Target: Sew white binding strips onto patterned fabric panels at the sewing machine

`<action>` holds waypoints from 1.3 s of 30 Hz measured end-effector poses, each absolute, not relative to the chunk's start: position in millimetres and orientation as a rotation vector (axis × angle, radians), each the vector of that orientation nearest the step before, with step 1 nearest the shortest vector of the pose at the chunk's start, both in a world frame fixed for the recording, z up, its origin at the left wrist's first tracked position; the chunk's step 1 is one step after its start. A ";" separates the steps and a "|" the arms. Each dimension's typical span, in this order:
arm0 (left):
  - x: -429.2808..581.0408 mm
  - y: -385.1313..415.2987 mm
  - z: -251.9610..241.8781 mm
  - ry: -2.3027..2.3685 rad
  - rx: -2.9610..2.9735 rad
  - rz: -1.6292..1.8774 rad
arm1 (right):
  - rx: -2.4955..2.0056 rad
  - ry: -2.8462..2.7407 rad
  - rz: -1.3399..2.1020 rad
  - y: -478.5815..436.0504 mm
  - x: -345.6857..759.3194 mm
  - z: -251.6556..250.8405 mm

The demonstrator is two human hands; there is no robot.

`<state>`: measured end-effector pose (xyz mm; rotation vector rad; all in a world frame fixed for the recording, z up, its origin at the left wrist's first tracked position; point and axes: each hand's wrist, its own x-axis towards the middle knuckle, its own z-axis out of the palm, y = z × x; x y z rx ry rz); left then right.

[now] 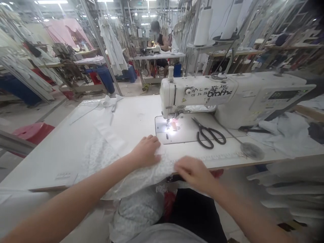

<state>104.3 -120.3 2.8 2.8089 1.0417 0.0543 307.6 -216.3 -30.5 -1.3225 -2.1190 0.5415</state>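
A thin white fabric (101, 153) with a pale pattern lies over the table's front left part and hangs down over the front edge. My left hand (146, 151) rests on it just left of the needle plate, fingers curled and closed on the cloth. At the table's front edge, my right hand (193, 170) is closed in a pinch at the right end of the same fabric; its fingertips are partly hidden and blurred. Beyond both hands stands a white sewing machine (197, 92), its lamp lighting the presser foot (168, 124).
Black-handled scissors (209, 133) lie on the machine bed, right of the needle. A round grey pad (252, 150) and crumpled white cloth (291, 135) are at the right. Thread cones (203, 27) stand behind the machine. Further back, a person (160, 42) sits at another machine.
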 end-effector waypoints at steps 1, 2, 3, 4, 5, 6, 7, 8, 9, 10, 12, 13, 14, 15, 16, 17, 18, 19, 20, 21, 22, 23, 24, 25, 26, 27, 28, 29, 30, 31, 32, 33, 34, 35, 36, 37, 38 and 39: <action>104.2 -123.7 2.9 1.073 2.784 0.044 | -1.225 -2.122 0.612 -222.1 295.4 -30.5; 104.6 -125.9 1.6 1.119 2.745 0.067 | -1.149 -2.117 0.634 -227.1 285.2 -31.4; 105.5 -126.8 -1.0 1.171 2.696 0.119 | -1.088 -2.110 0.619 -231.2 277.3 -33.1; 106.7 -126.5 -4.6 1.224 2.642 0.185 | -1.034 -2.113 0.588 -234.6 271.7 -35.5; 108.0 -125.2 -8.7 1.274 2.584 0.254 | -0.987 -2.130 0.562 -237.5 268.1 -38.2; 109.2 -123.8 -12.7 1.310 2.534 0.310 | -0.946 -2.164 0.561 -240.1 266.4 -40.7; 110.2 -123.0 -16.0 1.325 2.506 0.338 | -0.905 -2.195 0.576 -242.5 266.3 -42.4; 111.2 -123.7 -18.2 1.321 2.468 0.369 | -0.888 -2.203 0.605 -244.4 267.5 -42.9; 112.1 -126.5 -18.8 1.302 2.392 0.427 | -0.901 -2.173 0.628 -245.7 269.8 -41.8; 113.1 -131.5 -17.8 1.264 2.283 0.504 | -0.952 -2.100 0.641 -245.9 272.7 -38.8; 115.7 -147.1 -11.1 1.164 2.022 0.667 | -1.119 -1.840 0.638 -242.9 279.3 -27.9; 117.1 -156.2 -6.1 1.124 1.904 0.732 | -1.193 -1.699 0.642 -239.6 282.2 -20.8; 118.4 -165.2 -0.5 1.097 1.824 0.774 | -1.242 -1.590 0.673 -235.7 284.6 -13.2; 119.4 -173.4 5.1 1.083 1.790 0.791 | -1.258 -1.523 0.731 -231.6 286.2 -6.0; 119.8 -180.3 10.3 1.075 1.771 0.799 | -1.255 -1.495 0.815 -228.0 287.1 0.5; 119.5 -185.9 14.7 1.060 1.747 0.802 | -1.234 -1.490 0.909 -225.4 287.2 5.9; 118.4 -190.4 18.2 1.026 1.709 0.799 | -1.200 -1.486 1.005 -224.3 286.6 10.1; 116.5 -194.4 20.8 0.975 1.654 0.786 | -1.155 -1.468 1.102 -224.8 285.5 12.9; 113.9 -198.2 22.5 0.908 1.581 0.761 | -1.092 -1.439 1.198 -227.0 284.1 14.6; 110.9 -202.4 23.5 0.836 1.498 0.721 | -1.016 -1.406 1.295 -230.6 282.5 15.1; 107.9 -207.3 24.0 0.760 1.415 0.675 | -0.938 -1.373 1.393 -235.2 280.7 14.6; 105.2 -212.9 24.0 0.687 1.340 0.630 | -0.868 -1.338 1.490 -240.5 278.8 13.2; 103.2 -219.2 23.6 0.623 1.278 0.591 | -0.809 -1.299 1.579 -245.9 276.8 10.8; 102.0 -225.7 22.8 0.567 1.228 0.554 | -0.777 -1.265 1.654 -251.1 274.9 7.4; 101.5 -232.2 21.6 0.516 1.194 0.516 | -0.778 -1.247 1.718 -255.5 272.9 3.1; 101.6 -237.9 19.9 0.471 1.174 0.469 | -0.800 -1.246 1.773 -259.1 271.2 -2.2; 101.9 -242.6 17.9 0.434 1.169 0.418 | -0.832 -1.260 1.827 -261.6 269.5 -8.3; 102.2 -245.9 15.5 0.417 1.177 0.376 | -0.866 -1.281 1.877 -263.1 267.9 -14.9; 102.1 -247.6 13.1 0.426 1.195 0.359 | -0.900 -1.283 1.901 -263.7 266.2 -21.7; 101.6 -247.5 10.8 0.467 1.223 0.384 | -0.931 -1.249 1.894 -263.9 264.1 -28.2; 100.5 -245.8 8.8 0.542 1.262 0.450 | -0.944 -1.184 1.859 -263.8 261.5 -33.7; 99.0 -242.7 7.3 0.640 1.314 0.546 | -0.945 -1.115 1.808 -263.9 258.2 -37.8; 97.2 -238.6 6.5 0.745 1.381 0.657 | -0.939 -1.070 1.758 -264.4 254.3 -39.9; 95.2 -233.9 6.3 0.840 1.461 0.765 | -0.927 -1.051 1.715 -265.4 249.8 -39.9; 93.3 -229.2 6.7 0.917 1.546 0.855 | -0.914 -1.050 1.692 -266.9 245.2 -37.8; 91.6 -224.8 7.5 0.972 1.614 0.919 | -0.911 -1.057 1.679 -268.6 241.0 -34.0; 90.0 -221.3 8.5 1.006 1.640 0.950 | -0.929 -1.058 1.647 -270.1 237.6 -29.2; 88.7 -219.2 9.4 1.017 1.611 0.945 | -0.975 -1.056 1.585 -271.0 235.5 -24.4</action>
